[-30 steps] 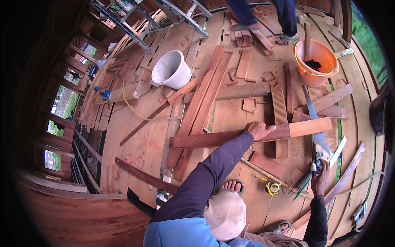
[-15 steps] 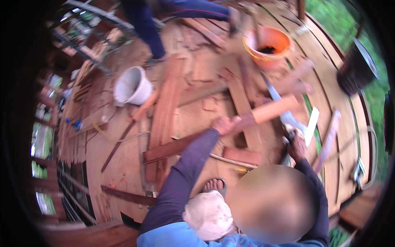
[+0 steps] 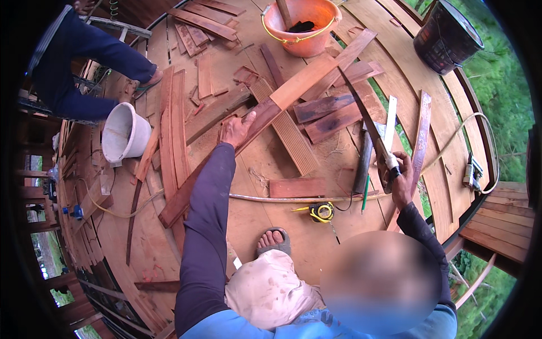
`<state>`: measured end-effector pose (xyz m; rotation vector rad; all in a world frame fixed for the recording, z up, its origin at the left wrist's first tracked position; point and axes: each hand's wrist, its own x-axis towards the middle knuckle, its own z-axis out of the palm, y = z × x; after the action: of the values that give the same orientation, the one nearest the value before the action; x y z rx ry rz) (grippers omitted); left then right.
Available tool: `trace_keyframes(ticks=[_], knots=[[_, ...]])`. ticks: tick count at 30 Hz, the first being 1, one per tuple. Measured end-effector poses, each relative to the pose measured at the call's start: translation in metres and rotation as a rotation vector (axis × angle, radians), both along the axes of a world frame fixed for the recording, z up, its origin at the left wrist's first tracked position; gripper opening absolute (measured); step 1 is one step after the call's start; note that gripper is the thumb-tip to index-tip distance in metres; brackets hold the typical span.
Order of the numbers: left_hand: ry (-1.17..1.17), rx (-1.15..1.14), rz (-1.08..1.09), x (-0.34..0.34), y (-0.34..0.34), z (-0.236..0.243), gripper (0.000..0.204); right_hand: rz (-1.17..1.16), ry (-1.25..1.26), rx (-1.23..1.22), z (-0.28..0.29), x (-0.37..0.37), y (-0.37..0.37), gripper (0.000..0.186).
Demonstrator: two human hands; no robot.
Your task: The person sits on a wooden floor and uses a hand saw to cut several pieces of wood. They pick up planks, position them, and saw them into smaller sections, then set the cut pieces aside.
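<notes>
A long reddish-brown wooden board (image 3: 259, 117) with a paler far end lies slantwise across other timber. My left hand (image 3: 237, 130) grips it near the middle, fingers over its edge. In my right hand (image 3: 402, 179) is a handsaw (image 3: 367, 116), held by its handle. Its long, narrow-looking blade points away from me, with the tip near the board's pale end; whether they touch I cannot tell. Between my hands and body a yellow tape measure (image 3: 321, 212) rests on the plank floor. A green pencil (image 3: 365, 193) lies close to my right hand.
An orange bucket (image 3: 302, 42) stands ahead, a white bucket (image 3: 125, 133) at left, a dark bucket (image 3: 449, 37) at far right. Cut timber pieces (image 3: 333, 116) and a cable (image 3: 265, 198) litter the floor. A person in dark trousers (image 3: 107, 59) is at upper left.
The view has shifted and sharpened. The saw's blade, earlier broad and pale, now looks narrow and dark. My left hand stays on the board. The other person's legs now appear farther left.
</notes>
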<state>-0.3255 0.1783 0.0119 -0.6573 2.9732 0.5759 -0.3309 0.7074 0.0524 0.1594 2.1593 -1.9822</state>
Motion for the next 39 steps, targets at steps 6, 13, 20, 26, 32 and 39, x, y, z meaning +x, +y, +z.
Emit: trace_keyframes(ticks=[6, 13, 20, 26, 32, 39], knots=[[-0.027, -0.046, -0.091, -0.021, 0.004, -0.006, 0.093, -0.053, 0.075, -0.129, 0.008, 0.013, 0.009, 0.029], [-0.099, 0.014, -0.122, -0.035, 0.015, -0.005, 0.094, 0.061, 0.143, -0.137, 0.019, 0.015, -0.009, 0.040], [-0.149, 0.039, -0.110, -0.037, 0.015, -0.014, 0.092, 0.185, 0.074, -0.161, 0.031, 0.009, -0.047, 0.049], [-0.159, 0.018, -0.109, -0.039, 0.011, -0.012, 0.089, 0.254, 0.049, -0.206, 0.025, 0.008, -0.071, 0.049], [-0.148, 0.088, -0.151, -0.033, 0.002, -0.015, 0.083, 0.324, 0.039, -0.148, 0.018, 0.012, -0.081, 0.056], [-0.060, 0.109, -0.130, -0.057, 0.034, -0.002, 0.067, 0.318, 0.071, -0.046, 0.026, 0.008, -0.086, 0.054]])
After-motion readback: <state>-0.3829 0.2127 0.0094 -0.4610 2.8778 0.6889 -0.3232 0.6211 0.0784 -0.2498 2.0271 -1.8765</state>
